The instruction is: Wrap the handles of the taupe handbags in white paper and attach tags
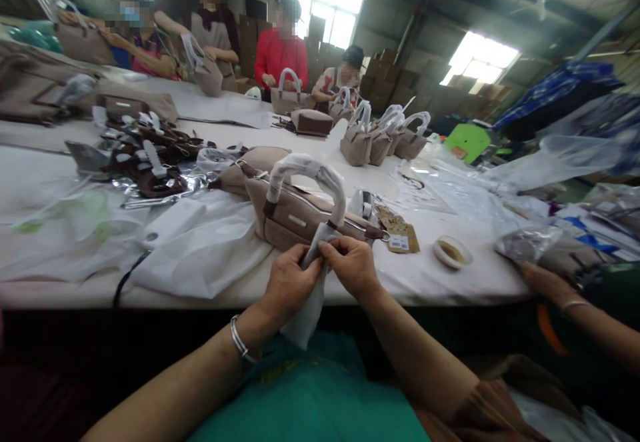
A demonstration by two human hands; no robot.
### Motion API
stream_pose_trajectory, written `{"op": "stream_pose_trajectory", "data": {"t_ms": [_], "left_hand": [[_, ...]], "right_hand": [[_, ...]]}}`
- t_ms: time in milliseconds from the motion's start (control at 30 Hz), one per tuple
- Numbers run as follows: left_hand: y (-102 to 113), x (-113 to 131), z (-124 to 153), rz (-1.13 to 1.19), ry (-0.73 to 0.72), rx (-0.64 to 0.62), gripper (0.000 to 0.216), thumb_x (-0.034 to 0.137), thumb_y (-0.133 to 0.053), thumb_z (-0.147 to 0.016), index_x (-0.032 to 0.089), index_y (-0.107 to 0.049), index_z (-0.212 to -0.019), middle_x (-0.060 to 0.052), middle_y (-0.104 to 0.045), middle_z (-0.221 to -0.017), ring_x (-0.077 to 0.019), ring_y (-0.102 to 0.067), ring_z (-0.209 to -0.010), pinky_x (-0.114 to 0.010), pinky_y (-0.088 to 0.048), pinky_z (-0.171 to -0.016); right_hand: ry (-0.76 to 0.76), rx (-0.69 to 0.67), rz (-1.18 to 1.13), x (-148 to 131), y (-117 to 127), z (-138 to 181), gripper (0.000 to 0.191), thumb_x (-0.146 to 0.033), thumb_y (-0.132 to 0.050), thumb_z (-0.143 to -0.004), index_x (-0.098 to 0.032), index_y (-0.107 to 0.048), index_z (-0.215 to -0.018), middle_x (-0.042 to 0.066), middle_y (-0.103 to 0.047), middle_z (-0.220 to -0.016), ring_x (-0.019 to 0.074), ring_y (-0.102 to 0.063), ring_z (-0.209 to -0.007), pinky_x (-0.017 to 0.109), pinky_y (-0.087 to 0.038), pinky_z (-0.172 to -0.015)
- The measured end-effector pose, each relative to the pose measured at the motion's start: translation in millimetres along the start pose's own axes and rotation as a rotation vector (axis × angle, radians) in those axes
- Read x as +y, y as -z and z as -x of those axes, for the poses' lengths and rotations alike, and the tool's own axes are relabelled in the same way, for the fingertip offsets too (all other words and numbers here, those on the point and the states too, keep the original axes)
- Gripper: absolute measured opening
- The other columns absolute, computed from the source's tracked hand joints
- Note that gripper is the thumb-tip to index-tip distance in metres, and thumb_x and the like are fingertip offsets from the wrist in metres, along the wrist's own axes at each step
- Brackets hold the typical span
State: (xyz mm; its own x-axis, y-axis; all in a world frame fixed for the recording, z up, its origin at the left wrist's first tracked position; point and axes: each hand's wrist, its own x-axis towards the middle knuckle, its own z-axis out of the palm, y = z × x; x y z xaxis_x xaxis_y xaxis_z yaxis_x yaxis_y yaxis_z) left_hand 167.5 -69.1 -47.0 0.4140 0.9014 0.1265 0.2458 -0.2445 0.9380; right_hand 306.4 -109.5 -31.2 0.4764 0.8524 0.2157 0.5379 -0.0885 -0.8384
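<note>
A taupe handbag [293, 219] with brown trim and a small metal plate stands on the table in front of me. One of its handles [311, 167] arches up, covered in white wrapping. A strip of thin white wrapping [309, 315] runs down from the handle's near end and hangs over the table's edge. My left hand [293, 275] is closed on this wrapping from the left. From the right, my right hand [353, 262] pinches it just below the handle's end. Both hands are close together in front of the bag.
Brown straps [160, 162] lie heaped at the left, near white plastic sheeting [200, 249]. A shallow bowl [453, 253] and brown tags [397, 229] sit to the right. Several finished-looking bags [383, 139] stand farther back. Co-workers handle bags across the table; another person's hand [545, 282] reaches in at right.
</note>
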Motion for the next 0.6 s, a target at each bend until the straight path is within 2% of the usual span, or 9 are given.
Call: {"op": "stream_pose_trajectory", "data": {"t_ms": [200, 400, 500, 600], "left_hand": [[-2.3, -2.9, 2.8, -0.102, -0.062, 0.037, 0.021, 0.037, -0.06, -0.085, 0.017, -0.067, -0.08, -0.002, -0.067, -0.072, -0.0155, -0.058, -0.067, -0.026, -0.041, -0.064], [-4.0, -6.7, 4.9, -0.135, -0.098, 0.051, 0.021, 0.036, -0.06, -0.086, 0.018, -0.07, -0.088, -0.004, -0.07, -0.079, -0.0161, -0.061, -0.071, -0.026, -0.043, -0.069], [-3.0, -4.7, 4.5, -0.112, -0.106, 0.05, 0.021, 0.036, -0.06, -0.087, 0.017, -0.07, -0.087, -0.003, -0.07, -0.078, -0.0162, -0.062, -0.07, -0.026, -0.043, -0.068], [-0.5, -3.5, 2.0, -0.035, -0.066, 0.029, 0.023, 0.037, -0.062, -0.085, 0.017, -0.072, -0.089, -0.003, -0.071, -0.08, -0.0169, -0.063, -0.072, -0.026, -0.045, -0.066]], "right_hand": [[0.001, 0.038, 0.104, -1.6, -2.8, -3.3, 0.042, -0.056, -0.07, -0.078, -0.019, -0.066, -0.057, 0.002, -0.067, -0.056, 0.0167, -0.06, -0.055, 0.027, -0.043, -0.057], [0.003, 0.024, 0.159, -1.4, -2.2, -3.4, 0.051, -0.064, -0.067, -0.077, -0.02, -0.062, -0.053, 0.003, -0.065, -0.053, 0.0163, -0.058, -0.053, 0.027, -0.042, -0.054], [-0.04, 0.0, 0.093, -1.0, 0.1, -3.0, 0.049, -0.062, -0.069, -0.076, -0.019, -0.061, -0.053, 0.003, -0.063, -0.051, 0.0158, -0.057, -0.052, 0.027, -0.041, -0.051], [-0.1, -0.08, -0.12, 2.4, 2.0, -1.4, 0.041, -0.054, -0.07, -0.075, -0.018, -0.063, -0.058, 0.002, -0.063, -0.052, 0.0141, -0.055, -0.048, 0.025, -0.042, -0.048]]}}
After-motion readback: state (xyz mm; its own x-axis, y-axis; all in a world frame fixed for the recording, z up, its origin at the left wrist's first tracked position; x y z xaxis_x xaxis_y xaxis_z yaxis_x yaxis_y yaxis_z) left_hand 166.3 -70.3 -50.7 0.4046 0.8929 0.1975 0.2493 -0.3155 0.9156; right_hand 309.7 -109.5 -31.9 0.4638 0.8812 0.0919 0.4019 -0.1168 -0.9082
